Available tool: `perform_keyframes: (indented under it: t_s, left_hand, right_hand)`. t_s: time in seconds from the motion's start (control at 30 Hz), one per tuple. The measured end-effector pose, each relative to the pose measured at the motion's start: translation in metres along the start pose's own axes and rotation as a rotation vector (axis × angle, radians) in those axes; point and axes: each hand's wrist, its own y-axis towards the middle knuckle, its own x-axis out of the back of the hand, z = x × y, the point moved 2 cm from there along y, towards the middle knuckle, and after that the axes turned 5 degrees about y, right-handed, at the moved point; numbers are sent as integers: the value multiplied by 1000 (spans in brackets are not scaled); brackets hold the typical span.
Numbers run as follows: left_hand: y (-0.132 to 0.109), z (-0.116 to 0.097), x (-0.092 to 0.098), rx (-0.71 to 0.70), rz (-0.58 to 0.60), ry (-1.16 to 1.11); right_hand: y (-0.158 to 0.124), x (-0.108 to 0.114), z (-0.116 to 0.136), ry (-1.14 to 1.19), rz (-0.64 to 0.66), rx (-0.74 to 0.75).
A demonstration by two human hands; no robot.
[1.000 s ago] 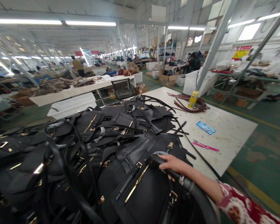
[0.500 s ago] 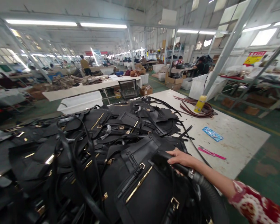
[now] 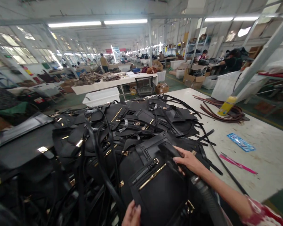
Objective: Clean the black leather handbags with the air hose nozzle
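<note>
My right hand (image 3: 190, 160) is wrapped around a black hose nozzle (image 3: 172, 153), its tip over the upper part of a black leather bag (image 3: 163, 191). From the nozzle a dark ribbed hose (image 3: 208, 194) runs down toward the bottom edge, past a metal clamp. The bag lies flat, with a gold zipper (image 3: 152, 176) and a small buckle showing. At the bottom of the view my left hand (image 3: 132, 215) pinches the bag's lower left edge, its lower part cut off by the frame. Beneath and beyond spreads a pile of similar black bags (image 3: 85, 150) with straps.
On the white table (image 3: 271, 163) to the right lie a pink-handled tool (image 3: 238, 164), a blue packet (image 3: 241, 142), coiled brown straps (image 3: 226, 114) and a yellow bottle (image 3: 227, 105). A metal post rises behind. Other people work at distant tables.
My left hand has come into view and taken hold of the bag's edge. The view has swung left. My right hand keeps the nozzle over the same bag's upper part.
</note>
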Motion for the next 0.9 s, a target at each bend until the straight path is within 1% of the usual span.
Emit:
perform_keyframes:
  t_s: [0.03,0.1,0.17,0.23,0.27,0.33,0.4,0.47,0.57,0.63,0.8,0.9]
  left_hand:
    - [10,-9,1,-21,10,-94]
    - [26,-25,-1,-66,65,-259]
    - [36,-33,-6,-97,138,-322]
    - [41,-32,-10,-110,193,-327]
    - [42,-30,-11,-114,196,-332]
    - [43,-24,-10,-112,163,-340]
    - [43,-19,-7,-111,124,-331]
    - [43,-17,-5,-124,110,-302]
    - [41,-18,-5,-165,139,-238]
    - [39,-17,-7,-171,142,-210]
    - [40,-10,-12,-108,101,-280]
    - [41,-6,-12,-65,85,-288]
  right_hand:
    - [-9,-8,2,0,46,-19]
    - [-24,-28,4,3,147,-73]
    - [-35,-51,3,8,257,-128]
    - [-40,-75,0,6,366,-169]
    - [-40,-85,-2,6,409,-180]
    - [-37,-103,-4,21,461,-184]
    - [-34,-115,-5,33,463,-167]
    - [-33,-121,-5,6,440,-127]
    - [-36,-124,-5,-73,421,-72]
    - [-38,-126,-7,-102,413,-65]
    - [-37,-130,-10,-134,311,-47]
    - [-44,-128,-7,-147,333,-35]
